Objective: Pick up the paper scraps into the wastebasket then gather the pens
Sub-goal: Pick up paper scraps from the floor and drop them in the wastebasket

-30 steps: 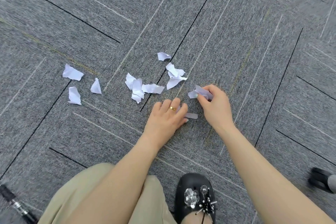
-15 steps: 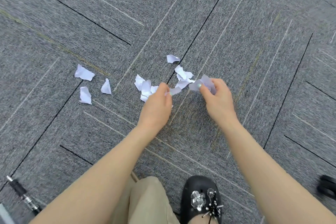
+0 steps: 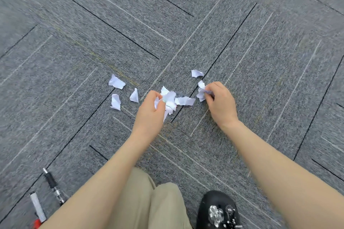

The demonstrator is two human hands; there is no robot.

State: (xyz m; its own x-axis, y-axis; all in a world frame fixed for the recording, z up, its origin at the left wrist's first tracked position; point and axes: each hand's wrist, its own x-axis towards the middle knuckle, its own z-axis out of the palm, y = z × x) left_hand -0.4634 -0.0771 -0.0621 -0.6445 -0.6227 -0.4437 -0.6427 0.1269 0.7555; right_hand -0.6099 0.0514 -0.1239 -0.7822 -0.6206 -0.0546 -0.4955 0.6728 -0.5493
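White paper scraps lie scattered on grey carpet. My left hand (image 3: 150, 111) is closed on a bunch of scraps (image 3: 170, 101) at the middle of the pile. My right hand (image 3: 220, 103) pinches other scraps (image 3: 201, 93) just to the right. One scrap (image 3: 185, 101) lies between the hands and another (image 3: 197, 73) beyond them. Three loose scraps (image 3: 116, 82) (image 3: 115, 102) (image 3: 134, 95) lie to the left. A black pen (image 3: 54, 188) and a white pen with a red end (image 3: 38, 208) lie at the lower left. No wastebasket is in view.
The floor is grey carpet tile (image 3: 260, 42) with dark and pale lines. My beige trouser knee (image 3: 149, 202) and a black shoe with metal ornaments (image 3: 217, 210) fill the bottom centre.
Both hands have moved forward and left across the pile, and more scraps are now bunched in each hand. The view shifted, so a second pen appears at the lower left.
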